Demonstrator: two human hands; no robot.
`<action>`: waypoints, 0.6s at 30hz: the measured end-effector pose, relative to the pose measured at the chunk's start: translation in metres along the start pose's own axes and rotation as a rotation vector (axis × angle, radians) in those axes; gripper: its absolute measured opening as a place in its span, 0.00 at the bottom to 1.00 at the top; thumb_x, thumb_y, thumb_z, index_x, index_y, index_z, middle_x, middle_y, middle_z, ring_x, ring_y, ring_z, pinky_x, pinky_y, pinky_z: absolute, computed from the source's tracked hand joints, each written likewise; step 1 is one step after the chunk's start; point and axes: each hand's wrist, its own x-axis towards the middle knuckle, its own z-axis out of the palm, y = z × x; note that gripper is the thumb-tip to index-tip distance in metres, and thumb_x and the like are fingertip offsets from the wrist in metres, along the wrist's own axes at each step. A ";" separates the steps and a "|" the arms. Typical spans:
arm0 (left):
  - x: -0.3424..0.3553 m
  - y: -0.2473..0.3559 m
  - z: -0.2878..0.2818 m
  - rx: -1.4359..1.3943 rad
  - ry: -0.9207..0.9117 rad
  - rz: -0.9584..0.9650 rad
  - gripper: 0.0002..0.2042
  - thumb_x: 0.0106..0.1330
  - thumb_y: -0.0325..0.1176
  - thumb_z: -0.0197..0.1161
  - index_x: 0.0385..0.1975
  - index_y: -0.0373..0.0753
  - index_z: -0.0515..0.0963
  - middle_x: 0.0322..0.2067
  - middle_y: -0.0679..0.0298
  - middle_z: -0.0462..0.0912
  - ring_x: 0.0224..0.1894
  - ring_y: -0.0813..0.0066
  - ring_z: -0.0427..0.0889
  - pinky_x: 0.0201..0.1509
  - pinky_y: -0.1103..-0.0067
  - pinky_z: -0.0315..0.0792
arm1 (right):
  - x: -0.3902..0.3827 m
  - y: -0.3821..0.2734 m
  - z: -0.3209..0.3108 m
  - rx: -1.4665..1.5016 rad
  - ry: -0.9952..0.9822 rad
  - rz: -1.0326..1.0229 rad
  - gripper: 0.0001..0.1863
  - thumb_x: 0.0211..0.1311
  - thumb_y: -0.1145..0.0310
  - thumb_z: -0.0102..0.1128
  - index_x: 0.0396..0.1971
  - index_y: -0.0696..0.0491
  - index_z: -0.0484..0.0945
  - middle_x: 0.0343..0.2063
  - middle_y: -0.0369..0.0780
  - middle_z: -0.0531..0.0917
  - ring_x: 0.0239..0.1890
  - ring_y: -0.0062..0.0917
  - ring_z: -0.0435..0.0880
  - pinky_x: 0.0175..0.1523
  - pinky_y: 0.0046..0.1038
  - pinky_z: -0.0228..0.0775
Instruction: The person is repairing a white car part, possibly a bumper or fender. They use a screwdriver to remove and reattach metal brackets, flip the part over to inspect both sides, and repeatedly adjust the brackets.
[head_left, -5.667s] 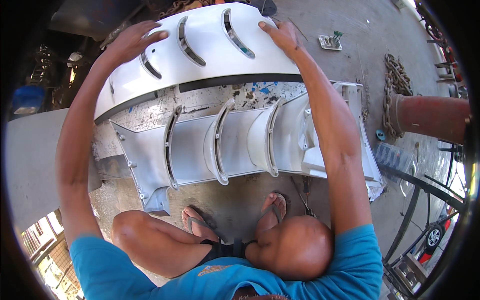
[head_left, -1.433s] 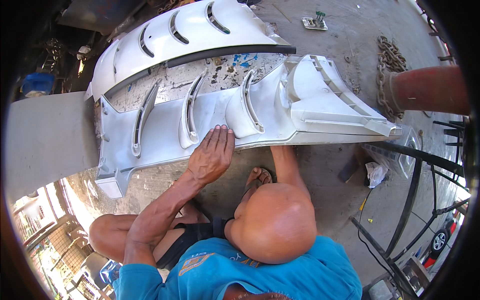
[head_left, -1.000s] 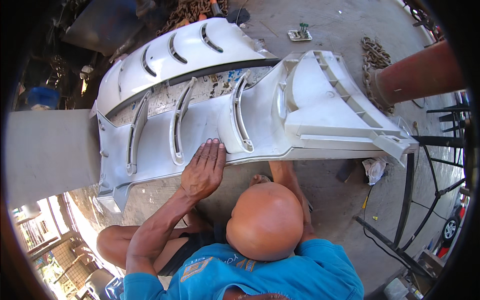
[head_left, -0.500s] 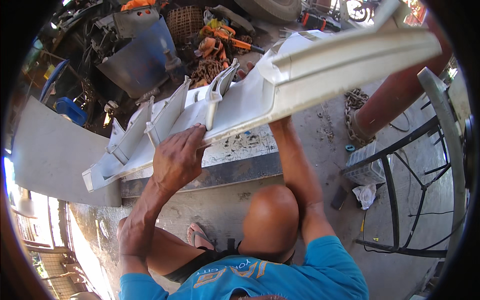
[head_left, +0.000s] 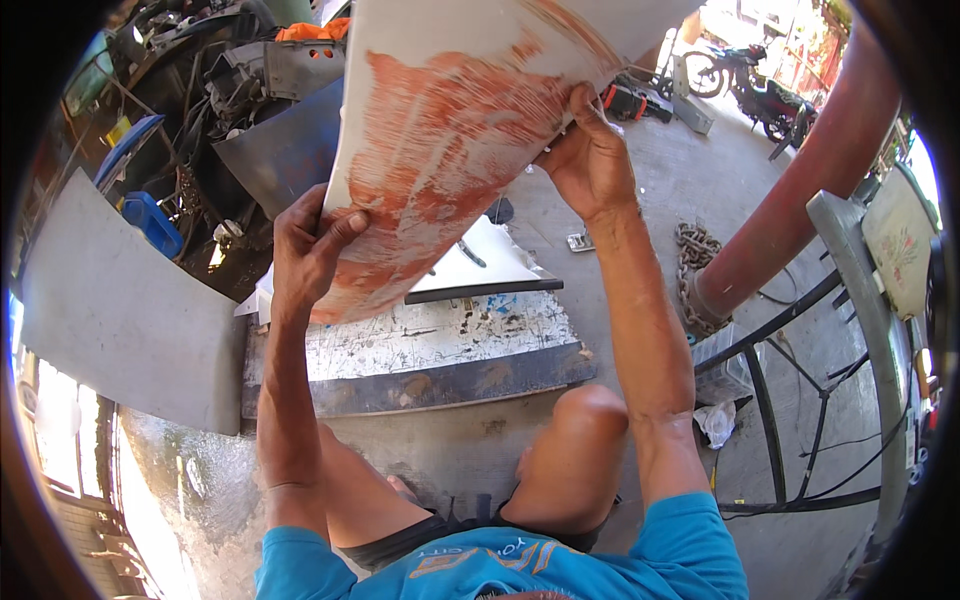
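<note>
I hold up a large white vehicle body panel (head_left: 450, 140), its broad face toward me and streaked with reddish-orange, sanded-looking patches. My left hand (head_left: 305, 245) grips the panel's left edge, thumb on the near face and fingers behind. My right hand (head_left: 592, 165) is closed on the right edge, its thumb over the front. Below the raised panel sits a low white, paint-worn stand (head_left: 450, 345) with a dark front edge. Another white piece with a dark strip (head_left: 490, 262) lies on it, partly hidden by the panel. The top of the held panel runs out of view.
A grey sheet (head_left: 140, 310) leans at the left, beside a blue jug (head_left: 152, 225) and piled scrap parts. At the right stand a red post (head_left: 800, 190) with a chain (head_left: 700, 265) at its foot, and a metal frame (head_left: 765, 420). A motorcycle (head_left: 765, 95) is parked behind.
The panel has been turned from ribbed side up to its reddish-streaked face toward me, and raised. My right hand has come from beneath it to its right edge; my left hand has shifted to the left edge.
</note>
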 end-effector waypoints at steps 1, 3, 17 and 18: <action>0.002 -0.009 -0.006 -0.134 0.018 -0.004 0.18 0.65 0.36 0.73 0.47 0.29 0.82 0.38 0.62 0.89 0.39 0.78 0.84 0.48 0.80 0.77 | 0.004 -0.002 0.011 -0.012 -0.031 -0.005 0.29 0.76 0.54 0.56 0.72 0.44 0.62 0.67 0.36 0.73 0.67 0.34 0.73 0.65 0.50 0.70; 0.003 -0.019 -0.025 -0.205 0.037 -0.029 0.19 0.64 0.36 0.74 0.48 0.29 0.82 0.40 0.61 0.89 0.40 0.77 0.85 0.50 0.80 0.76 | 0.010 -0.007 0.034 -0.033 -0.095 -0.014 0.27 0.78 0.59 0.53 0.72 0.44 0.61 0.66 0.35 0.74 0.66 0.32 0.74 0.64 0.47 0.72; -0.007 -0.096 -0.062 -0.498 0.198 -0.231 0.23 0.69 0.48 0.67 0.43 0.28 0.84 0.38 0.56 0.89 0.35 0.77 0.86 0.44 0.81 0.78 | 0.028 0.037 0.093 -0.119 -0.244 0.101 0.34 0.77 0.72 0.51 0.76 0.46 0.48 0.57 0.44 0.80 0.52 0.35 0.85 0.55 0.42 0.81; -0.008 -0.101 -0.060 -0.517 0.222 -0.247 0.23 0.69 0.48 0.67 0.42 0.28 0.84 0.38 0.56 0.89 0.35 0.77 0.86 0.43 0.81 0.78 | 0.027 0.039 0.093 -0.107 -0.251 0.114 0.34 0.77 0.72 0.50 0.76 0.46 0.47 0.58 0.45 0.79 0.53 0.36 0.85 0.56 0.42 0.81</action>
